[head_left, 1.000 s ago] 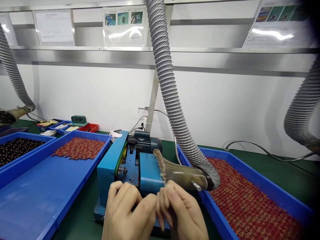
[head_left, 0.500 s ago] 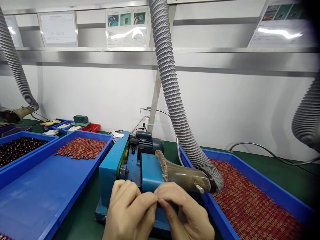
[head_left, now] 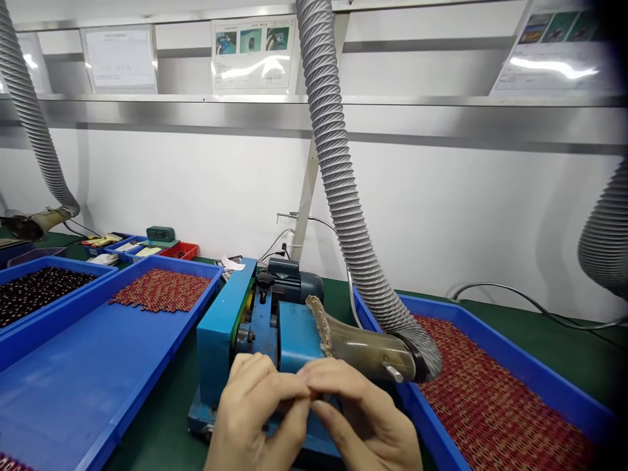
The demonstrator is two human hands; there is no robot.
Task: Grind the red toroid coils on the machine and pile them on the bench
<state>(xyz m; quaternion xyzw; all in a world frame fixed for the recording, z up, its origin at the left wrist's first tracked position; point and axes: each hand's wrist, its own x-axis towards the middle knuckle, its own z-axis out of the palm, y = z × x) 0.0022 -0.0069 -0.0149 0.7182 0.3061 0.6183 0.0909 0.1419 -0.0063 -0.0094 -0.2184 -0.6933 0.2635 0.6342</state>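
My left hand (head_left: 262,409) and my right hand (head_left: 360,412) meet at the fingertips in front of a blue belt-sanding machine (head_left: 299,330). Both are closed in a pinch around one small piece, mostly hidden by the fingers; its kind does not show. Behind my right hand, a brownish translucent suction nozzle (head_left: 370,347) joins the machine's cover. To the right stands a blue tray (head_left: 456,307) filled with rows of small red and tan pieces (head_left: 500,399). On the left, another blue tray (head_left: 98,366) carries a patch of similar red pieces (head_left: 164,289) at its far end.
A grey flexible hose (head_left: 338,176) hangs down to the nozzle. A further tray with small black pieces (head_left: 44,291) stands at far left. Behind it are a red bin (head_left: 182,250) and a small green device (head_left: 160,233). A cable (head_left: 520,301) runs along the back right.
My fingers have shifted slightly at the pinch, with a bit more of a gap opening between right thumb and index finger. The view has moved a little; trays and machine stay put.
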